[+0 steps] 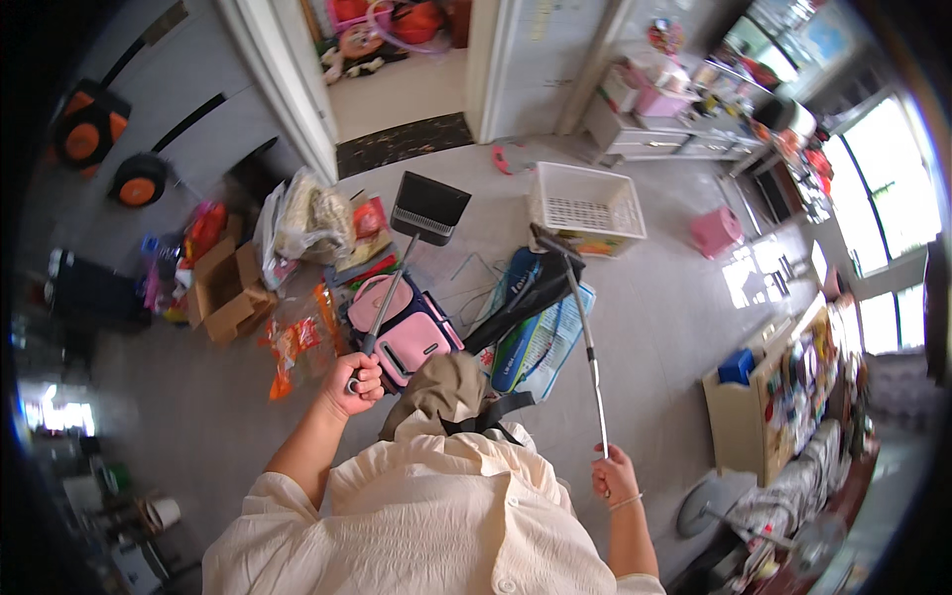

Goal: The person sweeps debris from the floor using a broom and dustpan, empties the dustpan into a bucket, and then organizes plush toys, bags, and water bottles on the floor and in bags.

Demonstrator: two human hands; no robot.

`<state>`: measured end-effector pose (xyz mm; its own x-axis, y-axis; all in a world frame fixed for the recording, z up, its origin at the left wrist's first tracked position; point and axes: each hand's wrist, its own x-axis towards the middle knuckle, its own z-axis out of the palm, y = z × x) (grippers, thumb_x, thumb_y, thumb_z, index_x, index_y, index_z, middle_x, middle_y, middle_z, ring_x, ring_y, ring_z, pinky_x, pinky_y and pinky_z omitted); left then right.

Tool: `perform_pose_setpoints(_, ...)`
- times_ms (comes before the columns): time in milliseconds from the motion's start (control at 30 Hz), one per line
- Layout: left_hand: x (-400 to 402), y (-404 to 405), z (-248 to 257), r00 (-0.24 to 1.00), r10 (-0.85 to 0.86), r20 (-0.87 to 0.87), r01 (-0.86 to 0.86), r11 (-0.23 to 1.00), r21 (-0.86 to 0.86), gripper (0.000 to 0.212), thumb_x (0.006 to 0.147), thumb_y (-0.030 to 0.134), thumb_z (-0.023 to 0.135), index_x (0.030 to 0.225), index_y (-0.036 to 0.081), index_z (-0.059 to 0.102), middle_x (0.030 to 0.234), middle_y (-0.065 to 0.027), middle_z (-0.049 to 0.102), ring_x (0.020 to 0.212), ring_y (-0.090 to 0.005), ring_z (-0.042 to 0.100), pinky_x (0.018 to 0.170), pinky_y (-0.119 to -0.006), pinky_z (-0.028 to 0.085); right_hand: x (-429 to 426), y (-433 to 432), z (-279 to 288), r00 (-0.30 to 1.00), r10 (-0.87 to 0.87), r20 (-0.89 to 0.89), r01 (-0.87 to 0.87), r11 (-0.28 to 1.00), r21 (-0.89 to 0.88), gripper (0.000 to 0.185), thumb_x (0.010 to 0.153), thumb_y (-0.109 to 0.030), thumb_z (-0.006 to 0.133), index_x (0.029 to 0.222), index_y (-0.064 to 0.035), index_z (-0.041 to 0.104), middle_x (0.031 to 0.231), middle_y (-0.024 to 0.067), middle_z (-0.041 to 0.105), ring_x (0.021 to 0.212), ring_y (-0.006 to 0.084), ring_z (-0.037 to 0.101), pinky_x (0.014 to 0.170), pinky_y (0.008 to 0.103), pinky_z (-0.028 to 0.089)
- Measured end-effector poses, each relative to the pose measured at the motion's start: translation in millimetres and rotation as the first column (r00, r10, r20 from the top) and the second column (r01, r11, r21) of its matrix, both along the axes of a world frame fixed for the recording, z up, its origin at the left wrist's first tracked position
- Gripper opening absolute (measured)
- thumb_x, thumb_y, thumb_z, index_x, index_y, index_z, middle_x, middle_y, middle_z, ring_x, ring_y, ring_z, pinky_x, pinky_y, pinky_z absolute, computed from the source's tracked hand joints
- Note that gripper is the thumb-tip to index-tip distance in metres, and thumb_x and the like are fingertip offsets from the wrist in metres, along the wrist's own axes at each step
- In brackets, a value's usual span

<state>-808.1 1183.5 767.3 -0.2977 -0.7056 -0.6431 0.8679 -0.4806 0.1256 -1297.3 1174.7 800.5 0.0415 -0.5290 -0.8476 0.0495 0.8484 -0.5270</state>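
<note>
My left hand (357, 384) is closed around the grey grip of a long-handled dustpan (430, 207), whose black pan is out in front of me near the doorway. In my right hand (615, 473) is the metal handle of a broom (586, 327). The dark broom head lies by the white plastic basket (587, 197) and overlaps the end of a long black bag (513, 309). Beneath the dustpan's handle lies a pink and navy school backpack (413, 335). A blue and green racket cover (518, 353) rests beside it, under part of the black bag.
Left of the backpack are an open cardboard box (227, 286), a filled plastic bag (312, 223) and orange packaging (294, 346). A pink bin (718, 230) stands at the right. Farther right is a cream cabinet (732, 420) with a standing fan (699, 506) nearby.
</note>
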Motion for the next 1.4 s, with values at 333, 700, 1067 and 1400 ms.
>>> perform_pose_setpoints(333,19.2,-112.9,-39.2,0.979,0.144,0.143,-0.165,0.975,0.150,0.007,0.074,0.008,0.047,0.070,0.013,0.045,0.047,0.0051,0.039,0.033,-0.0073,0.032,0.037,-0.025,0.024,94.1,-273.3,-14.8,0.965,0.189,0.182,-0.193,0.981,0.006,0.026,0.073,0.003,0.049,0.097,-0.0060,0.046,0.047,-0.0023,0.031,0.031,0.0088,0.029,0.029,0.0249,0.022)
perform_pose_setpoints(700,140.8,-391.3,-86.5,0.958,0.285,-0.042,-0.260,0.919,0.295,0.020,0.076,0.010,0.048,0.059,0.013,0.037,0.049,0.0051,0.037,0.036,-0.0064,0.029,0.040,-0.024,0.023,256.5,-565.3,-16.8,0.895,0.440,0.067,-0.442,0.897,0.013,0.026,0.075,-0.001,0.051,0.100,-0.0039,0.046,0.047,-0.0009,0.035,0.032,0.0095,0.033,0.030,0.0242,0.023)
perform_pose_setpoints(1067,246.6,-582.6,-82.4,0.939,0.318,0.131,-0.343,0.848,0.404,0.019,0.076,0.010,0.049,0.063,0.014,0.036,0.048,0.0033,0.038,0.036,-0.0080,0.031,0.038,-0.024,0.022,432.1,-800.6,-39.0,0.793,0.591,0.149,-0.600,0.799,0.025,0.024,0.081,-0.008,0.051,0.104,-0.0041,0.046,0.054,-0.0027,0.037,0.036,0.0066,0.034,0.032,0.0220,0.024)
perform_pose_setpoints(1400,316.7,-776.2,-107.1,0.910,0.220,0.350,-0.392,0.729,0.561,0.012,0.075,0.013,0.052,0.070,0.009,0.042,0.051,-0.0028,0.042,0.035,-0.0119,0.031,0.033,-0.027,0.022,568.0,-1058.3,-50.4,0.591,0.787,0.177,-0.806,0.566,0.175,0.019,0.083,-0.013,0.053,0.099,-0.0069,0.046,0.053,-0.0036,0.037,0.038,0.0062,0.033,0.033,0.0205,0.025)
